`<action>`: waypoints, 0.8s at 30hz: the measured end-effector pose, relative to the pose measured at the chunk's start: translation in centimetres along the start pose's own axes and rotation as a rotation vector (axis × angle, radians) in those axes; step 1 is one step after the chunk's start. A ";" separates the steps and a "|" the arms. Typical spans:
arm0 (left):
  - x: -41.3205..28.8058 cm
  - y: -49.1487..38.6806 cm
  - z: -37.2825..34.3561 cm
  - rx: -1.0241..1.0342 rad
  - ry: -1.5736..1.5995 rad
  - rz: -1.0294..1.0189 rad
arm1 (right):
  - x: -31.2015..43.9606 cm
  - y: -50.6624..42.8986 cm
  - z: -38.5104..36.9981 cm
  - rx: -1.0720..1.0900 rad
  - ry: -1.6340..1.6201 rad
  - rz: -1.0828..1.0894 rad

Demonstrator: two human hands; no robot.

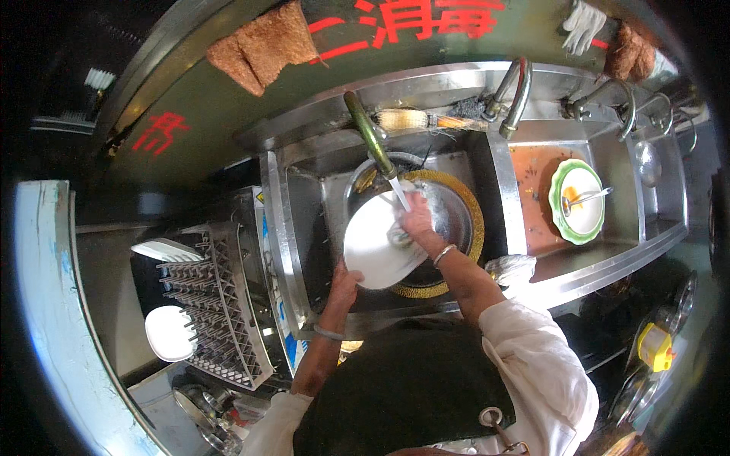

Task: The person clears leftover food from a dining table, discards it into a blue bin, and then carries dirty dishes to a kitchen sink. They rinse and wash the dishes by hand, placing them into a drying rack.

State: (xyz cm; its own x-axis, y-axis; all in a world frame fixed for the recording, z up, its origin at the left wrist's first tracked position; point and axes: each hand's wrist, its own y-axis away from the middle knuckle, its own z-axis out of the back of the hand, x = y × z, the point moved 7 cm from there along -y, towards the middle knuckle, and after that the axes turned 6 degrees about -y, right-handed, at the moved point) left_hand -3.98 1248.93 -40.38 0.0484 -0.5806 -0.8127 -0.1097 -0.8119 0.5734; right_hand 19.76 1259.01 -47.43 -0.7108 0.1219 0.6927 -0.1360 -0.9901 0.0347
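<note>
A white plate (373,242) is tilted over the left basin of a steel sink (279,239). My left hand (345,282) grips the plate's lower edge. Against the plate's upper right part, under water running from the faucet (370,134), is my right hand (417,216). Something pale, perhaps a cloth, shows at its fingers, partly hidden by the water and blur. Below the plate lies a round vessel with a wide gold rim (476,228), and behind it a round metal pan (365,165) is partly covered.
The right basin holds reddish-brown water (530,199) and a green-rimmed dish (562,231) with a spoon. A brush (402,119) lies on the back ledge. A crumpled white cloth or bag (513,269) rests at the divider's front. Left of the sink stands a dish rack (228,296) with white dishes (170,333).
</note>
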 end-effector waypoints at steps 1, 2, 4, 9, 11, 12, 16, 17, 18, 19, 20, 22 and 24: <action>-0.1 0.0 -0.2 0.007 0.016 -0.038 | -1.0 0.3 -0.1 0.035 0.255 0.047; 0.1 -0.2 -0.3 -0.015 0.027 -0.017 | -2.1 0.9 0.1 0.030 0.240 -0.005; 0.5 -0.6 -0.2 -0.098 0.051 0.051 | -3.4 3.9 -0.1 0.140 0.305 -0.267; -1.3 -3.4 -0.9 0.008 -0.105 -0.032 | 9.2 10.7 1.4 0.016 -0.403 0.212; -0.7 -5.2 -0.1 0.033 -0.375 0.047 | 12.9 11.7 0.9 0.209 -0.438 0.287; 0.1 -5.7 0.2 -0.017 -0.313 0.043 | 13.5 11.0 0.5 0.288 -0.393 0.249; 0.8 -7.1 0.8 -0.238 -0.952 -0.169 | 10.7 10.7 0.4 0.596 -0.020 0.276; 1.2 -6.9 0.7 -0.236 -1.017 -0.138 | 7.5 10.4 0.5 0.675 -0.119 -0.034; 0.4 -6.1 0.3 -0.224 -0.923 -0.247 | 6.0 11.4 0.8 0.735 0.112 0.098; -0.2 -4.9 0.2 -0.200 -0.833 -0.263 | 5.0 9.7 1.9 0.623 0.163 0.198; -1.7 -3.4 0.3 -0.213 -0.841 -0.322 | 4.2 11.7 3.3 0.464 0.221 0.349; -5.3 0.0 0.9 -0.171 -0.887 -0.359 | 1.1 11.7 4.9 0.359 0.169 0.269; -10.4 5.4 2.1 -0.168 -0.986 -0.604 | -0.6 11.4 6.0 0.269 0.093 0.290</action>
State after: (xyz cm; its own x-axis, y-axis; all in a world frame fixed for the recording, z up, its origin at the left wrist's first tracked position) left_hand -7.16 1250.65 -29.06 -0.7519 0.1423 -0.6437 -0.1964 -0.9804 0.0127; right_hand 22.75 1247.29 -43.12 -0.7540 -0.1712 0.6341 0.2558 -0.9657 0.0436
